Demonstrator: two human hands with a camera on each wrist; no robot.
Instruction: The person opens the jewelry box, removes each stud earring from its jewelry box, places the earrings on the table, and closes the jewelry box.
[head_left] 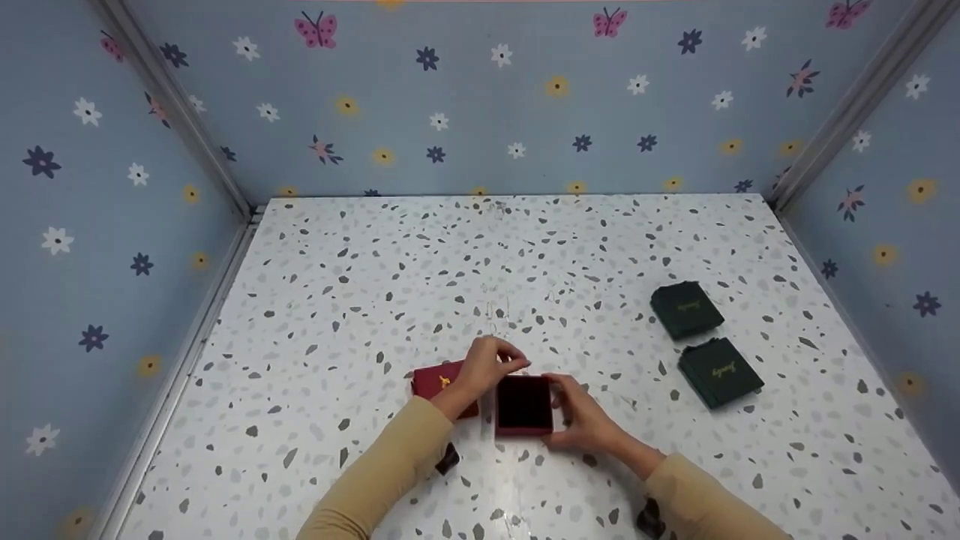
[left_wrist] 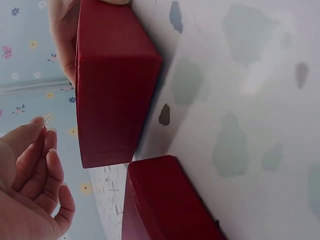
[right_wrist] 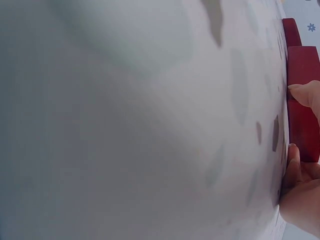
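Note:
In the head view, my left hand (head_left: 487,364) is raised just over the back left edge of an open red jewelry box (head_left: 523,433) with a dark inside. Between its thumb and index finger it pinches a tiny thin metallic piece (left_wrist: 47,119); its exact kind is too small to tell. My right hand (head_left: 589,420) grips the box from the right, thumb at the near corner and fingers at the far one. Partly under my left forearm lies the red lid (head_left: 430,381) with a gold emblem. Several fine, thin pieces (head_left: 491,309) lie on the table beyond the hands.
Two dark green boxes (head_left: 686,309) with gold lettering rest at the right, one nearer than the other. The speckled white table (head_left: 337,300) is bounded by blue flowered walls (head_left: 480,97) at the back and both sides.

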